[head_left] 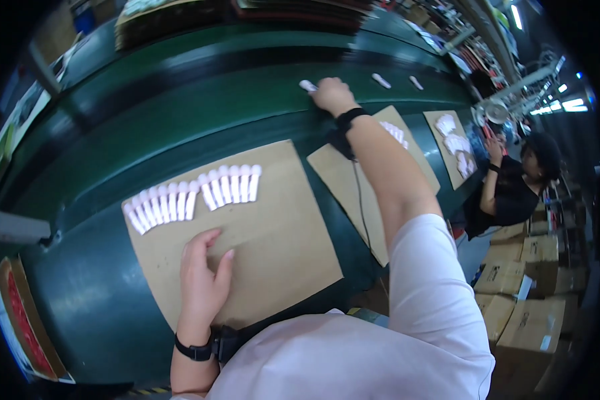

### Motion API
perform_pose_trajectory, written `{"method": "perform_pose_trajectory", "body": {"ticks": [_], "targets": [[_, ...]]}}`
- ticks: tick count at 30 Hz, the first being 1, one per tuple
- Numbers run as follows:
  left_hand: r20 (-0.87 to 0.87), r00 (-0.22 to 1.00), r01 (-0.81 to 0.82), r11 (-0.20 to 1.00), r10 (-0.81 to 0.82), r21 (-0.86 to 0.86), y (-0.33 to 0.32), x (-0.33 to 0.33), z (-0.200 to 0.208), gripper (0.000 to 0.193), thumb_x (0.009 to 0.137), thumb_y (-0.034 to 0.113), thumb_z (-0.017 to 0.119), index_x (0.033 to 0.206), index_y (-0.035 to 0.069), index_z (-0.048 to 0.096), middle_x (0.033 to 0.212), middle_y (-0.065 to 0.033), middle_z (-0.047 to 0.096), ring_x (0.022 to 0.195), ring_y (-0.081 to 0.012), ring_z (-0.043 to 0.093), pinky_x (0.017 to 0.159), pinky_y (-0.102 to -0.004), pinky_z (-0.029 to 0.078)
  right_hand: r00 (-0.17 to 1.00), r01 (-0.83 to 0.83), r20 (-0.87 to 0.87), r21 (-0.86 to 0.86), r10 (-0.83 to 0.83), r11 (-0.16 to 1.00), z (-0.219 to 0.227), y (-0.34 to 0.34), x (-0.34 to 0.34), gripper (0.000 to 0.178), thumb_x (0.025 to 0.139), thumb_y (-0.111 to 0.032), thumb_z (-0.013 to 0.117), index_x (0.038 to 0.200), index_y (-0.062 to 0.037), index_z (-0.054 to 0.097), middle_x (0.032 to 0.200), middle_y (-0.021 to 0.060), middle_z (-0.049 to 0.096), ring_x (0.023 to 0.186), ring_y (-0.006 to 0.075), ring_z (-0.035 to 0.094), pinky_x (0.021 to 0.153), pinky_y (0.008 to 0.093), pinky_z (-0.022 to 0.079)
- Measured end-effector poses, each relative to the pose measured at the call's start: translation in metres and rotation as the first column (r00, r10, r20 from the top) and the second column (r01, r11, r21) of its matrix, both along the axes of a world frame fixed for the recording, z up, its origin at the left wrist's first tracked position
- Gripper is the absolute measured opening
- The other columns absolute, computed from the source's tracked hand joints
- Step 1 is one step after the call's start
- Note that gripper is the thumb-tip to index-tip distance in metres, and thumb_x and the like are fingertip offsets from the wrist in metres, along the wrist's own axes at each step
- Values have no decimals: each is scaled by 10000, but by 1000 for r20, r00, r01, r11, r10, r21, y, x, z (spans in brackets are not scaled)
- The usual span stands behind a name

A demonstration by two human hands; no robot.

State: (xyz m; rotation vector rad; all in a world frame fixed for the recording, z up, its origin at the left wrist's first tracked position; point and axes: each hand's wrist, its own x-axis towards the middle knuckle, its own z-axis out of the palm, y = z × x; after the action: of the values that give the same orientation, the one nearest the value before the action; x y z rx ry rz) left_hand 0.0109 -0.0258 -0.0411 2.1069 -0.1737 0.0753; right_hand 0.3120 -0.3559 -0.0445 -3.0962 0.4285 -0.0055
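Observation:
My right hand (pixel 333 97) reaches far out over the green belt, its fingers closed round one end of a small pale pink stick with a rounded head (pixel 307 86). Nearer to me, my left hand (pixel 207 270) rests over a brown cardboard sheet (pixel 283 230), thumb and fingers apart, holding nothing. Beyond its fingertips, several of the same sticks lie side by side in two groups, a left row (pixel 161 205) and a right row (pixel 231 185), heads pointing away from me. Both wrists wear black bands.
Two loose sticks lie farther right on the belt (pixel 200 93). More sticks sit on a second cardboard sheet (pixel 337 170), under my right arm, and on a third (pixel 440 137). A co-worker (pixel 513 187) is at the right, near stacked cartons (pixel 530 327). An open box with red contents (pixel 27 320) stands at left.

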Motion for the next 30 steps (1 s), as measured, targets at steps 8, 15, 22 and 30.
{"method": "perform_pose_trajectory", "body": {"ticks": [8, 15, 22, 30], "targets": [[-56, 998, -6, 1000, 7, 18, -3, 0, 2, 321, 852, 12, 627, 1167, 20, 568, 1088, -95, 611, 1010, -192, 568, 875, -299, 431, 966, -249, 160, 386, 201, 888, 29, 38, -48, 328, 780, -266, 773, 971, -18, 676, 898, 143, 688, 824, 252, 664, 729, 343, 521], [-45, 999, -1, 993, -4, -119, 2, -3, 4, 295, 863, 7, 613, 1155, 1, 568, 1100, -94, 618, 1016, -184, 572, 880, -298, 439, 832, -519, 385, 794, 400, 316, 44, 97, -182, 253, 784, -149, 783, 950, -7, 655, 828, 54, 665, 737, 105, 608, 660, 245, 486], [-175, 984, -70, 856, -24, -513, 4, -14, 20, 225, 912, 58, 583, 1125, -14, 580, 1064, -89, 642, 975, -157, 592, 863, -291, 457, 745, -605, 474, 776, 470, 175, 50, 126, -281, 196, 779, -77, 761, 942, -39, 660, 853, 82, 649, 782, 192, 624, 695, 288, 488], [-200, 961, 49, 833, -190, -551, 11, -15, 24, 172, 915, 62, 599, 1067, -17, 615, 996, -75, 658, 908, -130, 595, 832, -265, 471, 696, -687, 538, 691, 475, 224, 48, 138, -296, 220, 772, -35, 750, 964, -29, 643, 906, 96, 645, 830, 219, 618, 735, 307, 481]]}}
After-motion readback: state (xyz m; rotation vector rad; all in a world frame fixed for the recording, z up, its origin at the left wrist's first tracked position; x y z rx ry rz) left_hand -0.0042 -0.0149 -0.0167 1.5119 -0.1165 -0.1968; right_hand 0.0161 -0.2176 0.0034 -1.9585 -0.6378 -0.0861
